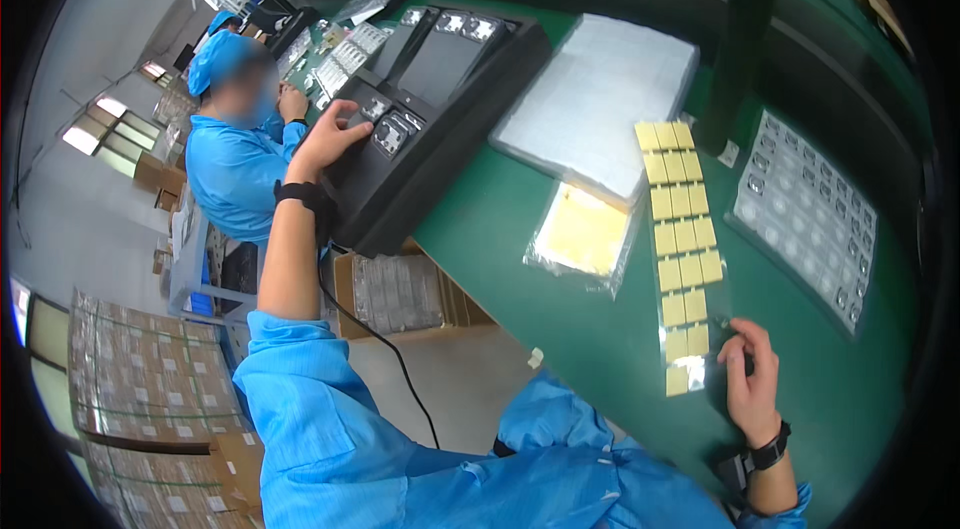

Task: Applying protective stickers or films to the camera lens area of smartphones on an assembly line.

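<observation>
My left hand (329,141) reaches over a long black tray (440,139), thumb and forefinger apart with nothing visible between them. Right by its fingertips, a small square part with a dark frame (392,135) sits in the tray, and a similar silvery part (374,109) lies just beyond. My right hand (754,369) rests low over the green table, its fingers curled and drawn together beside a clear strip of yellow square pads (683,229). A small glint shows at its fingertips; what they hold, if anything, I cannot make out.
A white foam slab (605,94) and a bagged yellow stack (583,232) lie mid-table. At right is a pale tray of small metal parts (805,219). A dark post (745,39) stands behind. A co-worker (235,149) sits at left; a black cable (395,349) hangs below.
</observation>
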`<act>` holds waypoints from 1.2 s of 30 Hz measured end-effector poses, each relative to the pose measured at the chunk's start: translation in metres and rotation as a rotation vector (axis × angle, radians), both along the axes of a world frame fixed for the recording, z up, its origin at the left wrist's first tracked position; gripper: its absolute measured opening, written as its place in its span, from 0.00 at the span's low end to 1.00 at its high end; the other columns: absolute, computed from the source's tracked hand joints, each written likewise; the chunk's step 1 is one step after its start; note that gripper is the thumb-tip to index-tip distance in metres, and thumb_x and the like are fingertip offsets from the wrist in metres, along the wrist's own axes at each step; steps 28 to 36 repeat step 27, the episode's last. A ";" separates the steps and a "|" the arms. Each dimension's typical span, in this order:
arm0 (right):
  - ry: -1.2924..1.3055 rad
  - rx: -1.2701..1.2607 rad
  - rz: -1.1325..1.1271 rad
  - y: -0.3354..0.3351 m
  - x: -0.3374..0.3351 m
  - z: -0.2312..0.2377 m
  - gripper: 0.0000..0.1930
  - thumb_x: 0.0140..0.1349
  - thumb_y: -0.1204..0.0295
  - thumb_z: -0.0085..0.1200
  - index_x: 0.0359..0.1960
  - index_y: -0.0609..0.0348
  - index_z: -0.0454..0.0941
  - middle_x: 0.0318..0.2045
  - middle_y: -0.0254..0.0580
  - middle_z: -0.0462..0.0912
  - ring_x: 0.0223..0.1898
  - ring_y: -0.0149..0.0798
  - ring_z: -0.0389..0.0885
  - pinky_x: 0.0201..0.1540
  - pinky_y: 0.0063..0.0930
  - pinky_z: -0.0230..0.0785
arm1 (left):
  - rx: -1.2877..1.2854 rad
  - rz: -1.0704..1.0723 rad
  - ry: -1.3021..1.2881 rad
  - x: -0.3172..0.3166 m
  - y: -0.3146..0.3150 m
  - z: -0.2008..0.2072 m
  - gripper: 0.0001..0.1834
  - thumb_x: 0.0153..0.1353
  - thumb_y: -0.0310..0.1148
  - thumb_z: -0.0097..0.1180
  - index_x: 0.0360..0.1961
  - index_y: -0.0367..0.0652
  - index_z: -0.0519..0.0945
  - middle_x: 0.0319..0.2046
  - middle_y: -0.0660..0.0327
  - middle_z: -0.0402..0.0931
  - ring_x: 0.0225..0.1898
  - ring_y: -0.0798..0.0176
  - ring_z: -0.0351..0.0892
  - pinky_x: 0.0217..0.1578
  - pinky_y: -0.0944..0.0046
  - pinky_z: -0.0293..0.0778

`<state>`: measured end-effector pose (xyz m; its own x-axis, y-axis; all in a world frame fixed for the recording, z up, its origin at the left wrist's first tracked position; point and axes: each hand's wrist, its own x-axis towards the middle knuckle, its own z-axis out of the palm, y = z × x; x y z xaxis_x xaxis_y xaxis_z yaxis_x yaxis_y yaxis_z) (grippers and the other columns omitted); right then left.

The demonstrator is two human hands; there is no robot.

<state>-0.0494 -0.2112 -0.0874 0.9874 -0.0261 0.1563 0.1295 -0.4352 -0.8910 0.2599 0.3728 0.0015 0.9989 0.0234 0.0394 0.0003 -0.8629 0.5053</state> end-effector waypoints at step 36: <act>-0.230 -0.286 0.087 -0.013 -0.001 -0.001 0.04 0.60 0.71 0.56 0.33 0.57 0.80 0.27 0.40 0.80 0.30 0.42 0.75 0.37 0.35 0.65 | -0.260 -0.163 -0.353 -0.023 -0.086 -0.046 0.11 0.62 0.33 0.57 0.42 0.38 0.81 0.39 0.60 0.80 0.45 0.68 0.76 0.52 0.70 0.66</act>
